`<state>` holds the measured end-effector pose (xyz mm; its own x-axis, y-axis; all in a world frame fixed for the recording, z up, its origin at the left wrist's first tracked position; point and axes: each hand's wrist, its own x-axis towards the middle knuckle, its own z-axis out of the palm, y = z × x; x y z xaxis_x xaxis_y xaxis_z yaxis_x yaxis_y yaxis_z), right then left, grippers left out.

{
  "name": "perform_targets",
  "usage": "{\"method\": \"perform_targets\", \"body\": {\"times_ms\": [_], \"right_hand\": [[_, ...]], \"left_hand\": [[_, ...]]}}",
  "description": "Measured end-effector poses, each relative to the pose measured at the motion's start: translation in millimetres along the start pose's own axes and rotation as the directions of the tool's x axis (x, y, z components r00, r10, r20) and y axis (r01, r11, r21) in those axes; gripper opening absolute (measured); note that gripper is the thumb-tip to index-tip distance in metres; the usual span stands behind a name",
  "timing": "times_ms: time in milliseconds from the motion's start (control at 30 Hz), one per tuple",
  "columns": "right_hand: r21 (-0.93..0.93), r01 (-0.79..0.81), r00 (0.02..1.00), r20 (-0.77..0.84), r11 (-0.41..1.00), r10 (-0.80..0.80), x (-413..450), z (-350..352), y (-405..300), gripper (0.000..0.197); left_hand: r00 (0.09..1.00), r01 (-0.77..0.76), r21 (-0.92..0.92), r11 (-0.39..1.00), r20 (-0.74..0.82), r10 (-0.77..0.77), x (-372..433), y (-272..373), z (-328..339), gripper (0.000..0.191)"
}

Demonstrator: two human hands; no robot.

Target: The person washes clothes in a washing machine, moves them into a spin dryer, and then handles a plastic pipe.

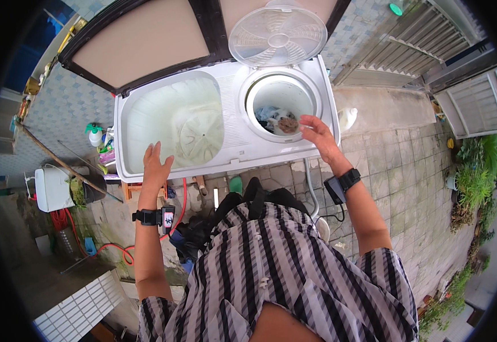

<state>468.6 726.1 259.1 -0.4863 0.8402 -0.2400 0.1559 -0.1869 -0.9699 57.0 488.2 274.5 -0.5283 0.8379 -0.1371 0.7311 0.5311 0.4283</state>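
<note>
Before me stands a white twin-tub washing machine with its lids raised. Cloudy water stands in the wash tub on the left, and a ribbed pulsator shows through it. My left hand, fingers spread and holding nothing, is over the front edge of that tub. On the right, the round spin tub contains a heap of wet laundry, blue, white, dark and brownish. My right hand hovers at the spin tub's front right rim, fingers apart and nothing in them. Whether it touches the rim I cannot tell.
A clear plastic spin lid stands upright behind the spin tub. Right of the machine sits a white jug. A spray bottle is at the left. A red hose and a grey drain hose run along the paving.
</note>
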Motion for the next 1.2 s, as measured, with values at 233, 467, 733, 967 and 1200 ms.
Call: {"method": "perform_targets", "body": {"times_ms": [233, 467, 733, 967, 1200], "right_hand": [[-0.139, 0.263, 0.960, -0.063, 0.955, -0.274, 22.5, 14.7, -98.5, 0.049], [-0.470, 0.690, 0.655, 0.083, 0.550, -0.751, 54.8, 116.7, -221.0, 0.050], [-0.709, 0.666, 0.110, 0.401, -0.232, -0.910, 138.5, 266.7, -331.4, 0.069], [-0.803, 0.521, 0.247, 0.466, -0.290, -0.849, 162.3, 273.3, -330.2, 0.054], [-0.813, 0.506, 0.206, 0.438, -0.288, -0.875, 124.4, 275.7, -336.1, 0.050]], "left_hand": [[0.965, 0.096, 0.009, 0.995, -0.246, -0.091, -43.8, -123.0, 21.2, 0.075], [0.902, 0.184, -0.012, 0.983, -0.396, -0.174, -43.9, -163.7, 24.3, 0.073], [0.906, 0.127, -0.138, 0.982, -0.388, -0.171, -37.9, -198.0, 12.3, 0.067], [0.900, 0.071, -0.244, 0.967, -0.402, -0.167, -29.4, -179.0, -22.2, 0.060], [0.878, -0.139, -0.264, 0.954, -0.479, -0.005, 8.4, -165.1, -166.0, 0.049]]}}
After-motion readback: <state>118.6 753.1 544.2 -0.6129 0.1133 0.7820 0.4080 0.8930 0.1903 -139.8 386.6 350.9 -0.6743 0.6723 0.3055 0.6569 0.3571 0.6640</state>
